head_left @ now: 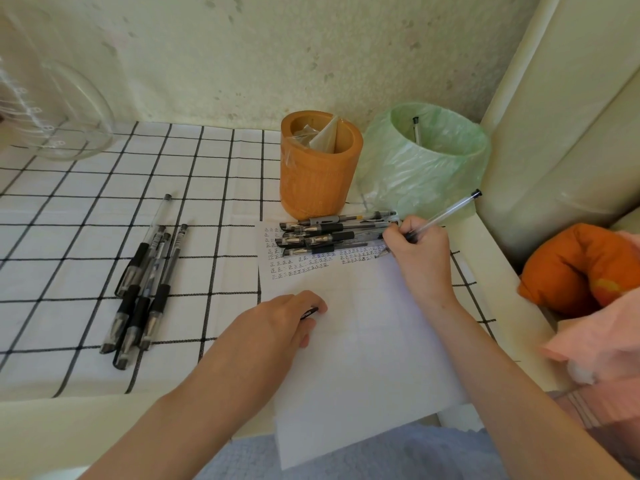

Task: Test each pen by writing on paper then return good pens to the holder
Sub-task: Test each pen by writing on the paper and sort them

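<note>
Pale cream wall [277, 46] is running behind the table, showing mottled grey spots. White cloth [86, 237] with a black grid is covering the tabletop, and the cream table [52, 427] edge is showing at front. Clear glass bowl [69, 109] is sitting far left on the cloth, near the wall. Cream padded furniture [571, 116] is rising at right. Orange cushion [581, 268] is lying below it, with pink fabric [606, 341] overlapping its lower edge. Soft, even light is falling and shadows are looking faint.
</note>
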A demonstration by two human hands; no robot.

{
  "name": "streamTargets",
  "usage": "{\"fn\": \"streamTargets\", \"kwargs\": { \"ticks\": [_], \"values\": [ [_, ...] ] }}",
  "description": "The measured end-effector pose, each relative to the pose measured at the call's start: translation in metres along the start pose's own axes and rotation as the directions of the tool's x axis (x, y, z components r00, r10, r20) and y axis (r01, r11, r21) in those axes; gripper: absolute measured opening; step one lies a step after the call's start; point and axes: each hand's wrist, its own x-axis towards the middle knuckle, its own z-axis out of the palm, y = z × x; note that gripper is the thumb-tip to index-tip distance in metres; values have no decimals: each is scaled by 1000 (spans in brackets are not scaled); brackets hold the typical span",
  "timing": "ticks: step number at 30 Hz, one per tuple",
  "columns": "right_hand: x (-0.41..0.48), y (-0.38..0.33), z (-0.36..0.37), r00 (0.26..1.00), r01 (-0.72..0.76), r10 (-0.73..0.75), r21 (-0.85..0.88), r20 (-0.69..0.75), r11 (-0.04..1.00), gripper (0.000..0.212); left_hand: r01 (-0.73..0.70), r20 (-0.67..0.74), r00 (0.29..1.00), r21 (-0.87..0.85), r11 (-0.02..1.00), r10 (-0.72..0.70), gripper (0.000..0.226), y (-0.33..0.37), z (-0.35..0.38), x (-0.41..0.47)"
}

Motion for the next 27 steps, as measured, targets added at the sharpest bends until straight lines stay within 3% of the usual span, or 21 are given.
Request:
{"fn": "streamTargets", "kwargs": {
  "ticks": [27],
  "values": [
    [0,-1,-1,999,8,-7,23,-37,1000,32,-8,1,1000,8,1000,8,26,0,-1,-2]
  ]
}}
